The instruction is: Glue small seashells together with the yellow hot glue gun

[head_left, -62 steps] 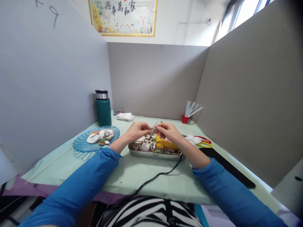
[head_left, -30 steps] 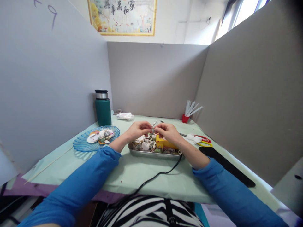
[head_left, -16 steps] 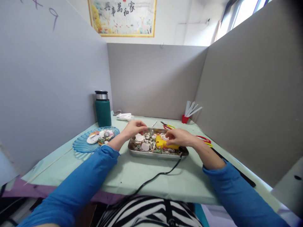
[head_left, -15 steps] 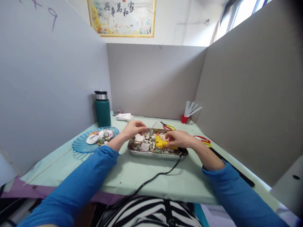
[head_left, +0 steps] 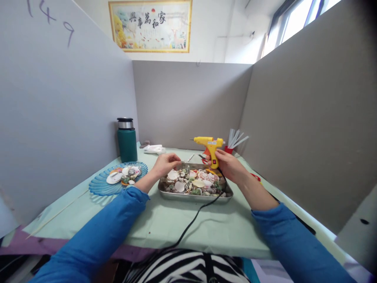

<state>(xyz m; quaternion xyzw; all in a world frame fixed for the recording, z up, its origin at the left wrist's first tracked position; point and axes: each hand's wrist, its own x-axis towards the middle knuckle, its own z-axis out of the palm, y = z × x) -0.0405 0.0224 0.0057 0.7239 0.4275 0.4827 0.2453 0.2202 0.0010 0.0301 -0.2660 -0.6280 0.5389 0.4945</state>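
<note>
My right hand (head_left: 231, 165) grips the handle of a yellow hot glue gun (head_left: 212, 146), held up above the right part of a metal tray (head_left: 196, 199). Its nozzle points left, and a black cord (head_left: 198, 215) runs from the handle down over the tray's edge toward me. Seashells (head_left: 198, 183) of several shapes and colours fill the tray. Over the tray's back left corner, my left hand (head_left: 165, 164) is closed in a pinch. Whatever its fingertips hold, if anything, is too small to make out.
To the left stands a blue scalloped plate (head_left: 101, 184) with shells on it, a green bottle (head_left: 127, 141) behind. Glue sticks (head_left: 235, 137) stand in a red cup (head_left: 228, 149) at the back right. Red-handled scissors (head_left: 204, 159) lie behind the tray. Grey partitions (head_left: 191, 102) enclose the table.
My right hand has lifted the glue gun out of the tray and turned it upright, nozzle to the left. My left hand stays pinched near the tray's back left corner.
</note>
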